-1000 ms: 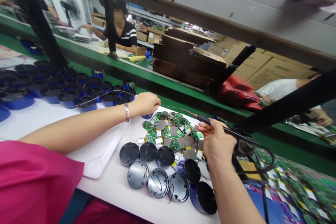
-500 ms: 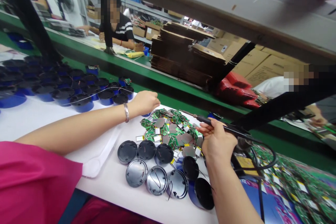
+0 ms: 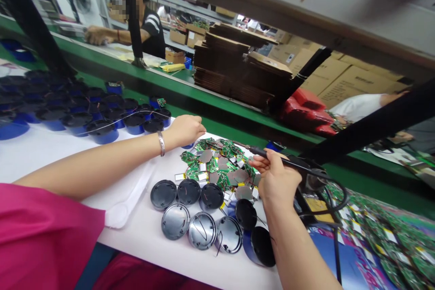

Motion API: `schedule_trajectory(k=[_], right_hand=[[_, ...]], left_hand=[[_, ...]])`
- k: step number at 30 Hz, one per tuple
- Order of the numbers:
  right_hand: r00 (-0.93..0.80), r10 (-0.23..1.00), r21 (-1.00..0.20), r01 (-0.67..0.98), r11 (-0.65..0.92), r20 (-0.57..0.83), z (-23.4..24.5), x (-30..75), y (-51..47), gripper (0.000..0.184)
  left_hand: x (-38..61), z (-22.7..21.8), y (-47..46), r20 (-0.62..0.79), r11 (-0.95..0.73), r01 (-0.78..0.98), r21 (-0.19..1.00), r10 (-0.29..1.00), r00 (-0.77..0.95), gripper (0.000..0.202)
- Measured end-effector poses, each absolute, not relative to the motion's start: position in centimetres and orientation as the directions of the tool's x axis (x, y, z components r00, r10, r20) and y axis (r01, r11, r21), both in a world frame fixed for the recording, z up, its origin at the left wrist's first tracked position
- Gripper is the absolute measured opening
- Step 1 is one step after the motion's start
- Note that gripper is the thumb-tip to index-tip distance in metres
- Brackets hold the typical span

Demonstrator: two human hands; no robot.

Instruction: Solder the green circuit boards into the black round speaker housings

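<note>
My right hand (image 3: pixel 277 183) grips a soldering iron (image 3: pixel 258 150) by its dark handle, the thin tip pointing left above a heap of green circuit boards (image 3: pixel 222 163). Small silvery battery packs lie among the boards. At the heap's far left edge is my left hand (image 3: pixel 185 131), its fingers curled together; whatever they pinch is hidden. A thin pale wire (image 3: pixel 112 123) runs over the blue cups towards that hand, but I cannot tell whether it reaches it. Nearer to me stand several round cups, some black inside (image 3: pixel 188 191) and some silvery (image 3: pixel 203 230).
Many blue cups with black tops (image 3: pixel 102 131) crowd the table's left. On the right lie more circuit boards (image 3: pixel 384 235) and the iron's black cable (image 3: pixel 343 190). A slanted black post (image 3: pixel 370 122) and a grey overhead beam (image 3: pixel 306 4) frame the bench. A co-worker (image 3: pixel 152 31) sits across.
The iron and my right hand have shifted slightly left in the picture. My left hand stays closed almost in place. The co-worker across has moved an arm and leaned left.
</note>
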State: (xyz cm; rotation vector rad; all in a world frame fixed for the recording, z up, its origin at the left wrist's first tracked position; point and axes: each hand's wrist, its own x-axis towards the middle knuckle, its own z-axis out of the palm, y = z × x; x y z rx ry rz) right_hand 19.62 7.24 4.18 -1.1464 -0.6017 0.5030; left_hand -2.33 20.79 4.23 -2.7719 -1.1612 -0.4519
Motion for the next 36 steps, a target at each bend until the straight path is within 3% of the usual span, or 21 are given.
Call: schedule_trajectory(k=[24,31,36], right_hand=[[0.697,0.673,-0.936,-0.006,0.353,0.249,4.2,19.8,6.9,0.023],[0.716,0.590,-0.916,0.180,0.359,0.372,7.0,20.6,3.2,0.019],[0.760,0.551,-0.910,0.127,0.395,0.345,8.3,22.1,-0.3,0.025]], left_hand=[[-2.4,4.3,20.8,0.301,-0.680,0.732,0.040,0.707,0.640,0.032],[-2.5,5.1,20.1,0.294,-0.643,0.766,0.029,0.738,0.608,0.032],[-1.8,6.7,18.3,0.370,-0.637,0.771,0.021,0.721,0.586,0.041]])
